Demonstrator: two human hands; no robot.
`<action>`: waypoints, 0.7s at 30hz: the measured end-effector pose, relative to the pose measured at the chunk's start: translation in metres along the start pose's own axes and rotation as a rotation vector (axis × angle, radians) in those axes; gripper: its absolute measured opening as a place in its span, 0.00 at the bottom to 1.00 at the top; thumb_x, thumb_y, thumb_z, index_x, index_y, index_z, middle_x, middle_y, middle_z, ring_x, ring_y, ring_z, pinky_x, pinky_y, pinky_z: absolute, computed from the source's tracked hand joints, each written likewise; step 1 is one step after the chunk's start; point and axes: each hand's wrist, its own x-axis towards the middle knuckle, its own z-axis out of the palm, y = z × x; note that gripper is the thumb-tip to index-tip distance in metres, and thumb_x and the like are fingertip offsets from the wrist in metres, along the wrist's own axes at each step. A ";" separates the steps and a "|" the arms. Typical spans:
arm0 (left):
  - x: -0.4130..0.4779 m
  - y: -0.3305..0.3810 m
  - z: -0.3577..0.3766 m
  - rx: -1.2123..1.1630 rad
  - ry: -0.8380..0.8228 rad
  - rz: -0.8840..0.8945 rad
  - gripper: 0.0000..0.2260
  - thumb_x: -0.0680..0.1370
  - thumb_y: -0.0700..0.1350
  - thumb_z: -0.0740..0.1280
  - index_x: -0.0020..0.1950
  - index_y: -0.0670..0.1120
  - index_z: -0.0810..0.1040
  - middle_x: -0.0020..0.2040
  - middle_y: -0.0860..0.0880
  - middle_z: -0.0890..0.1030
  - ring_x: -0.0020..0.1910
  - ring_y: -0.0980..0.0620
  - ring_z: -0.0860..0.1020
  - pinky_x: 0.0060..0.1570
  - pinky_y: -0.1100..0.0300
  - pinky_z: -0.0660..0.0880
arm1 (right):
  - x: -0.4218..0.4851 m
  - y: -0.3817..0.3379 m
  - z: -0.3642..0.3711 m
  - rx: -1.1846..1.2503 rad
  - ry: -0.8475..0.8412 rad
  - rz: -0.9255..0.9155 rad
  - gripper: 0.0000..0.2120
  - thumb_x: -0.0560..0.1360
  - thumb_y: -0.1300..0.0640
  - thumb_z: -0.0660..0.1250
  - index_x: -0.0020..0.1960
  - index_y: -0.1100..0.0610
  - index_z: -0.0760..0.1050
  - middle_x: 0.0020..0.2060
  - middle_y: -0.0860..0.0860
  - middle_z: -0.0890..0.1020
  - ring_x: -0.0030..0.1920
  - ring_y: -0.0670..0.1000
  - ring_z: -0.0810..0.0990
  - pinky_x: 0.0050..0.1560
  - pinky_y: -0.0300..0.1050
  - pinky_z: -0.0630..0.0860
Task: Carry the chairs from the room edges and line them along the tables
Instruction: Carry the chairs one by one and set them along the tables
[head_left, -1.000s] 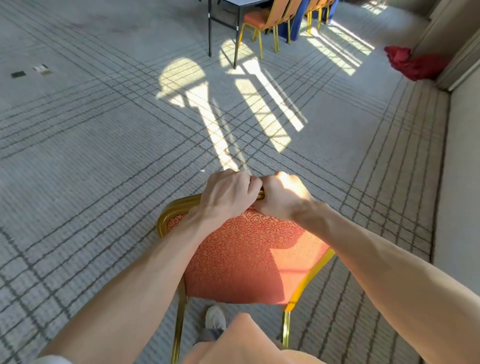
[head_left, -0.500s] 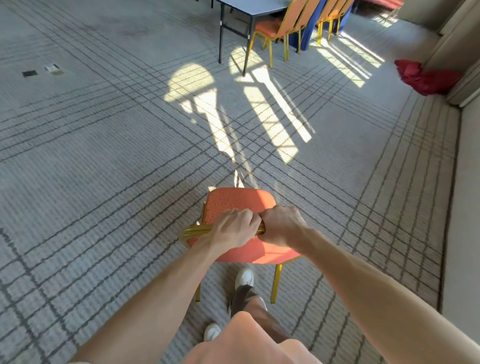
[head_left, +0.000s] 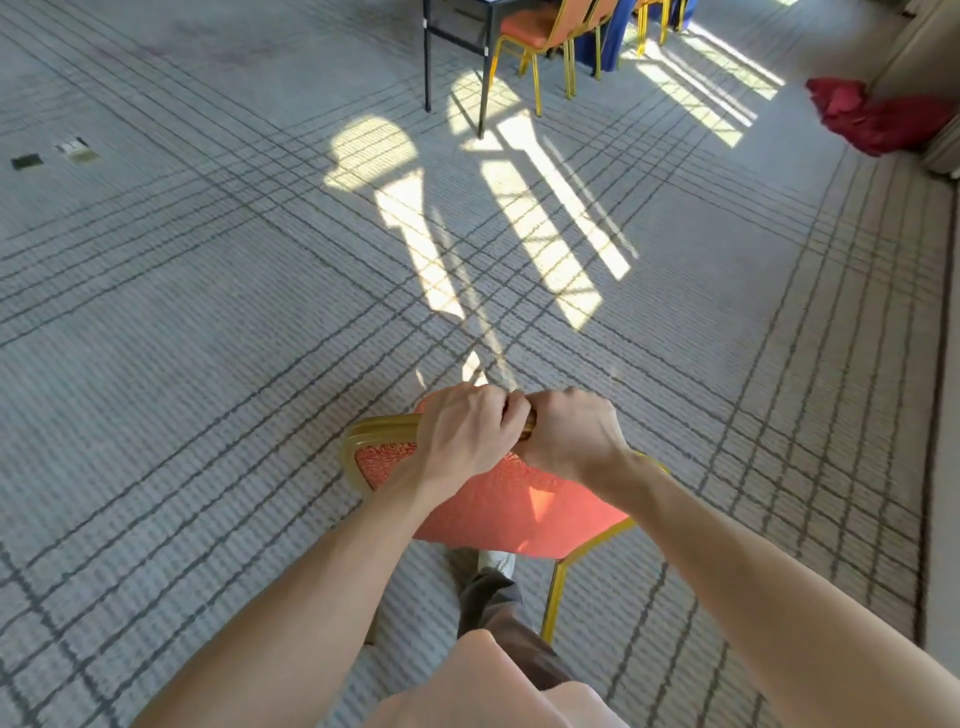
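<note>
A grey carpet (head_left: 208, 364), ribbed and crossed by bands of dark lines, fills the room, with patches of sunlight lying on it. Two bare forearms reach forward and down from the lower edge, meeting at the middle. They hold a chair (head_left: 519, 509) low in the foreground, well apart from the dark-legged table (head_left: 457, 36) at the far top. The chair has orange fabric with a swirl pattern and a rounded gold metal frame; one gold leg shows below the right forearm. The left hand (head_left: 462, 436) and right hand (head_left: 571, 436) sit knuckles up, side by side and touching, fingers curled tight over the top rail of the chair's back. Whether the chair is off the floor cannot be told. More orange chairs (head_left: 535, 26) with gold legs stand by the table. A crumpled red cloth (head_left: 872, 119) lies near the right wall. A pale shoe (head_left: 496, 561) shows beneath the chair.
</note>
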 end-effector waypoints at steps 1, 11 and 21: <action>0.021 -0.003 0.004 0.014 0.015 0.004 0.24 0.80 0.55 0.53 0.25 0.48 0.68 0.20 0.53 0.70 0.18 0.55 0.69 0.20 0.61 0.65 | 0.018 0.007 0.000 0.028 0.037 0.014 0.08 0.71 0.43 0.63 0.45 0.46 0.76 0.30 0.44 0.76 0.32 0.51 0.76 0.31 0.42 0.69; 0.187 -0.017 0.020 0.054 -0.006 -0.050 0.25 0.78 0.58 0.50 0.26 0.47 0.68 0.22 0.52 0.71 0.20 0.55 0.70 0.26 0.60 0.59 | 0.163 0.074 -0.033 0.193 0.154 -0.089 0.10 0.72 0.45 0.66 0.49 0.48 0.78 0.30 0.42 0.74 0.33 0.50 0.76 0.33 0.42 0.72; 0.325 -0.036 0.044 0.010 -0.092 -0.137 0.24 0.79 0.58 0.53 0.29 0.46 0.73 0.25 0.51 0.74 0.23 0.54 0.72 0.31 0.58 0.65 | 0.296 0.129 -0.055 0.260 0.115 -0.129 0.12 0.73 0.40 0.67 0.48 0.47 0.77 0.30 0.41 0.74 0.32 0.47 0.75 0.31 0.40 0.70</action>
